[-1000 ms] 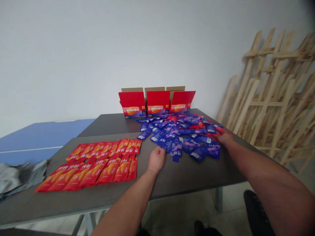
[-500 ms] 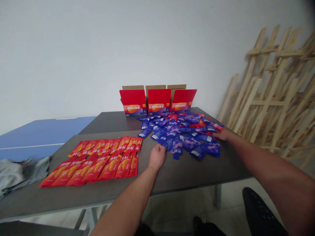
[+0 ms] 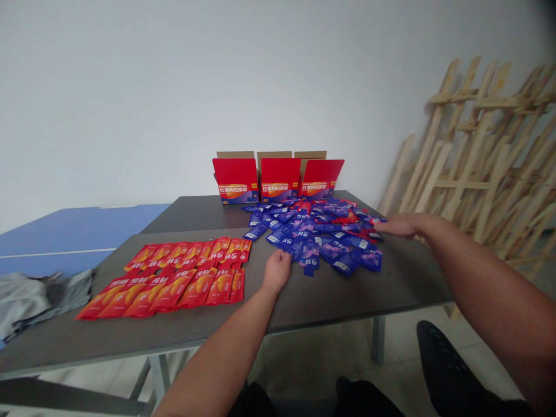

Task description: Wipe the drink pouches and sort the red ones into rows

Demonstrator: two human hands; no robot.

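My left hand (image 3: 277, 269) rests closed on the dark table, its fingertips at the near left edge of a heap of blue sachets (image 3: 334, 249); whatever it holds, if anything, is hidden. At the heap's right side, my right hand (image 3: 397, 225) hovers low with its fingers around the end of a blue and red sachet (image 3: 377, 220). Some red sachets (image 3: 347, 219) show among the blue ones. To the left, red sachets (image 3: 174, 288) lie in two overlapping rows. Three open red boxes (image 3: 236, 180) stand side by side behind the heap.
The grey table (image 3: 260, 315) spans the view. Grey cloth (image 3: 47, 298) lies at its left end, with a blue table (image 3: 82, 231) beyond. Wooden frames (image 3: 473, 168) lean against the wall at right. A black chair part (image 3: 452, 365) shows below.
My right hand has lifted slightly and its wrist is raised, at the heap's right edge. My left hand stays by the near sachets. The view has shifted slightly.
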